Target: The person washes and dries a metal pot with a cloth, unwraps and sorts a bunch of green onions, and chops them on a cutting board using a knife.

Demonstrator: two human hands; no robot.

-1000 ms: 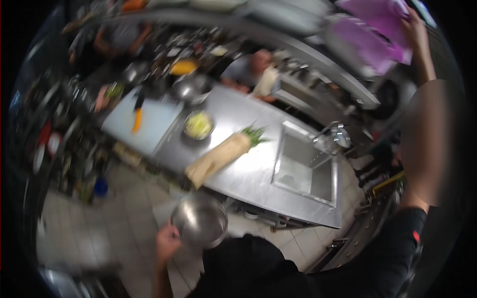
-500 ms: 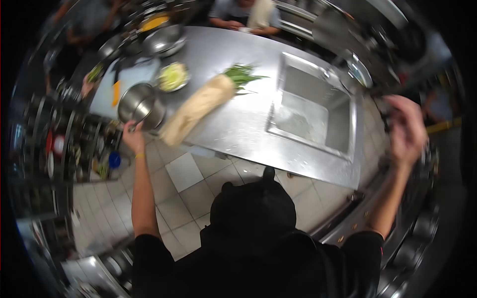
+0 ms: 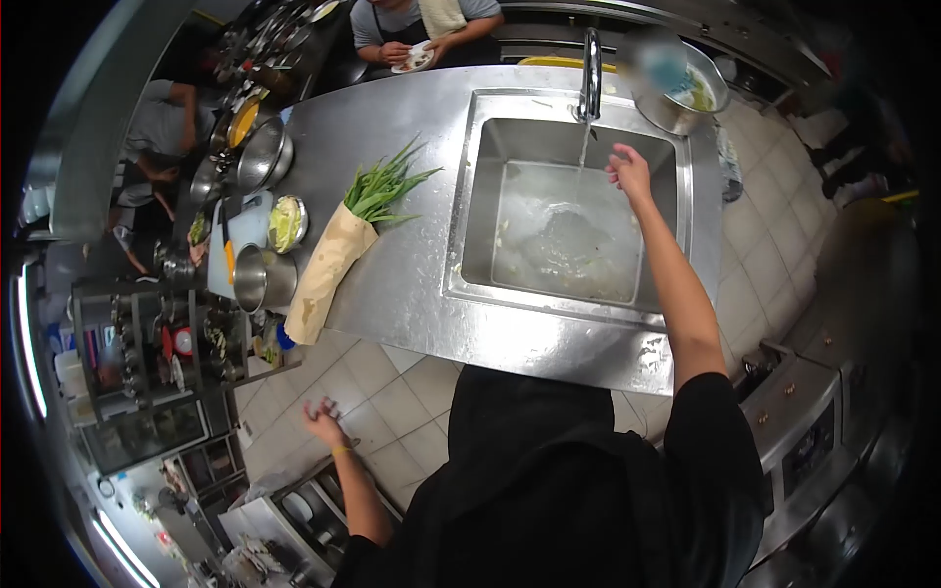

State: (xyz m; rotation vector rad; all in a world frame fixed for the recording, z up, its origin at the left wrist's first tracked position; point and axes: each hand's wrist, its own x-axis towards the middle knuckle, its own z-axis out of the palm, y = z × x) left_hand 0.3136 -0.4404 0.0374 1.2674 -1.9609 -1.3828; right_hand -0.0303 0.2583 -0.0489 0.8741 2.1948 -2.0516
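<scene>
My right hand (image 3: 629, 171) is over the steel sink (image 3: 474, 196), just right of the water stream falling from the tap (image 3: 591, 73). Its fingers are loosely bent and apart, with nothing in them. Water (image 3: 578, 230) ripples in the basin, with small pale bits in it. My left hand (image 3: 321, 421) hangs low over the floor, empty, its fingers spread. A steel pot (image 3: 265, 278) stands at the counter's left end, away from that hand. Beside it lies a brown paper wrap (image 3: 328, 274), with long green leaves (image 3: 387, 186) sticking out of its far end.
A bowl of cut pale-green vegetable (image 3: 287, 223) sits by a cutting board (image 3: 256, 223) with an orange-handled knife. Steel bowls (image 3: 263, 155) stand behind. A large pot (image 3: 711, 88) is at the sink's far right corner. Across the counter a person (image 3: 421, 24) holds a small dish.
My left hand has let go of the steel pot and dropped back over the floor. My right hand has moved left over the sink. The view has shifted, bringing the running tap into sight.
</scene>
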